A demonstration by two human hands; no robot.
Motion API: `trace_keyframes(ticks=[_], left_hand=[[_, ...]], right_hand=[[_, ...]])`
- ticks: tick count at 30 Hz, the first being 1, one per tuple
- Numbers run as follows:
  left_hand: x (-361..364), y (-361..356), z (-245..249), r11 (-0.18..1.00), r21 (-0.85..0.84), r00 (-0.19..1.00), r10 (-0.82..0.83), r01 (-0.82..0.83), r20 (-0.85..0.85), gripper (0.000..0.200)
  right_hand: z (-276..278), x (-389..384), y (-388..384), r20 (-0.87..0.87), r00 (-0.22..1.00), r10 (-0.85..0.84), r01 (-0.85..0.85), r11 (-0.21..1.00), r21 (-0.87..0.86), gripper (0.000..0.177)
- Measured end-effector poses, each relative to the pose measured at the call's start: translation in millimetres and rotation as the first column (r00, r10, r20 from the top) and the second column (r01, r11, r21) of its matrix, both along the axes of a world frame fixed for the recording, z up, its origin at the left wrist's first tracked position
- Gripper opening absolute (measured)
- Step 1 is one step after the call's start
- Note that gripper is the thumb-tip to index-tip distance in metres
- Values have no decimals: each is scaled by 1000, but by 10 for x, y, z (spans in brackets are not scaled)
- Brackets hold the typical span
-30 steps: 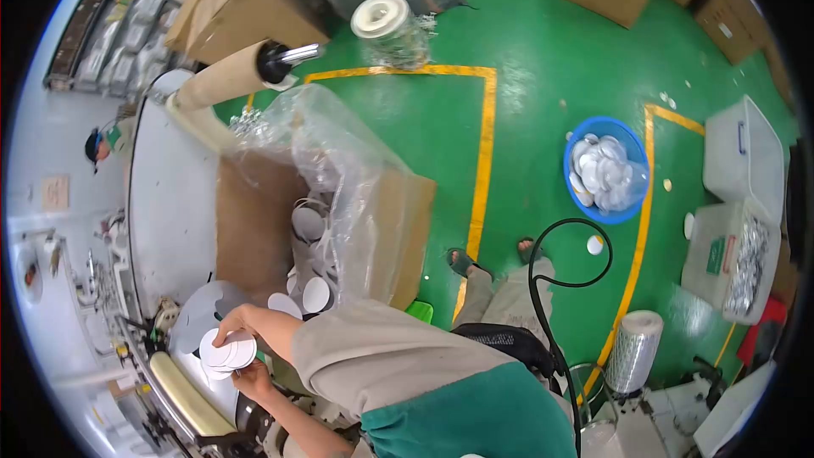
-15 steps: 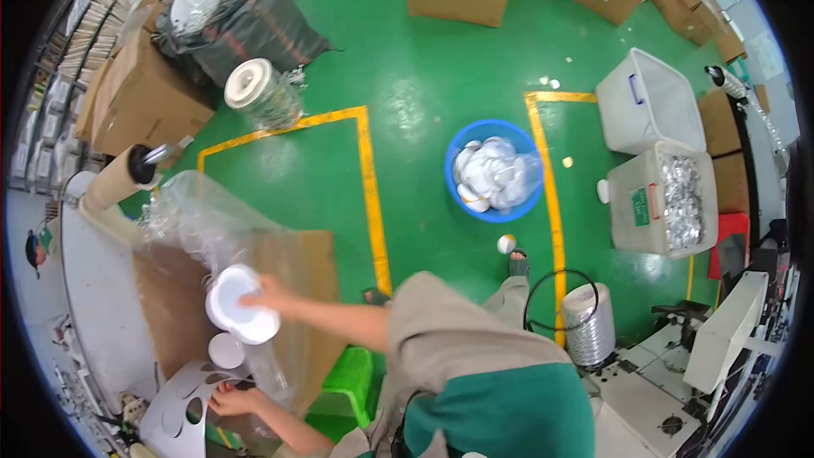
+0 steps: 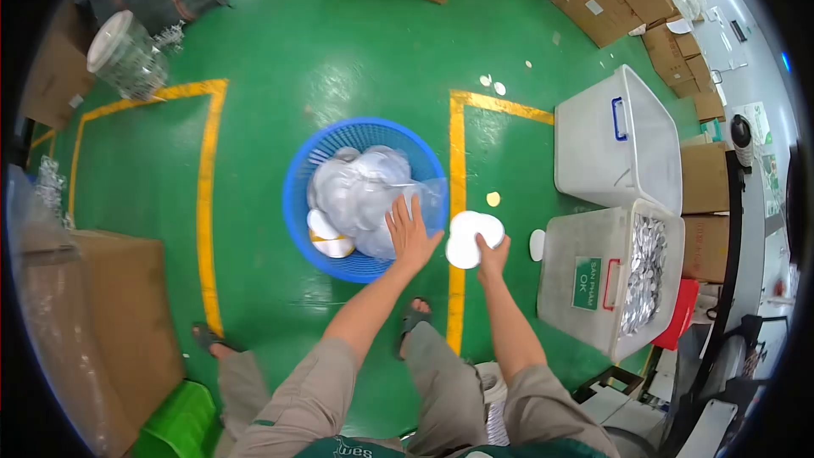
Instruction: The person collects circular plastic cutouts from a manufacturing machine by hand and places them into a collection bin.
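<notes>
My left hand [image 3: 410, 234] is over the right side of the blue basket [image 3: 292, 191], its fingers spread on or just above the clear plastic bag [image 3: 431, 199]. White round discs [image 3: 335, 195] lie in the basket, partly under the plastic. One disc with a yellow-orange band [image 3: 332, 244] shows at the basket's lower left. To the right of the basket, my right hand [image 3: 492, 259] grips a few thin white discs [image 3: 468, 237], fanned out and overlapping, with the thumb on top. The fingers underneath are hidden.
Right of me stand a white plastic bin [image 3: 585, 144] and a labelled bin [image 3: 564, 280] full of silvery pieces. Cardboard boxes [image 3: 602, 0] line the back. A green stool [image 3: 178, 424] and a large carton [image 3: 127, 314] are at left. Loose discs [image 3: 493, 199] dot the green floor.
My body and view have turned right, from the carton and white perforated sheet to the blue basket. The white discs have come along in my right hand; my left hand has left the sheet.
</notes>
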State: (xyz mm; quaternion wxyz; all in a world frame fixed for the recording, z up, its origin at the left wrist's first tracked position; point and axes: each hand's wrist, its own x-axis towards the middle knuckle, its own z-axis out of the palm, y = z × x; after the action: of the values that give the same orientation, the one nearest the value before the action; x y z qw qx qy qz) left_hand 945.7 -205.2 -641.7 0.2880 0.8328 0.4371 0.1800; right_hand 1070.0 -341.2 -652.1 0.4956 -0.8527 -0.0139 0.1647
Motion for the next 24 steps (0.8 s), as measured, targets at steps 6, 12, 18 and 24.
trace_keyframes(ticks=[6, 12, 18, 24], left_hand=[[374, 343, -879, 962, -199, 976, -156, 184, 151, 15], [-297, 439, 555, 871, -462, 869, 90, 168, 486, 12], [-855, 629, 1261, 816, -576, 790, 378, -39, 482, 17], [-1063, 471, 796, 728, -685, 765, 445, -7, 465, 18]], right_hand=[[-830, 61, 617, -187, 942, 280, -253, 955, 157, 45], [-826, -587, 1104, -198, 442, 875, -790, 484, 375, 60], [911, -26, 759, -462, 305, 833, -797, -43, -603, 65], [853, 148, 162, 24, -21, 999, -475, 11, -880, 35]])
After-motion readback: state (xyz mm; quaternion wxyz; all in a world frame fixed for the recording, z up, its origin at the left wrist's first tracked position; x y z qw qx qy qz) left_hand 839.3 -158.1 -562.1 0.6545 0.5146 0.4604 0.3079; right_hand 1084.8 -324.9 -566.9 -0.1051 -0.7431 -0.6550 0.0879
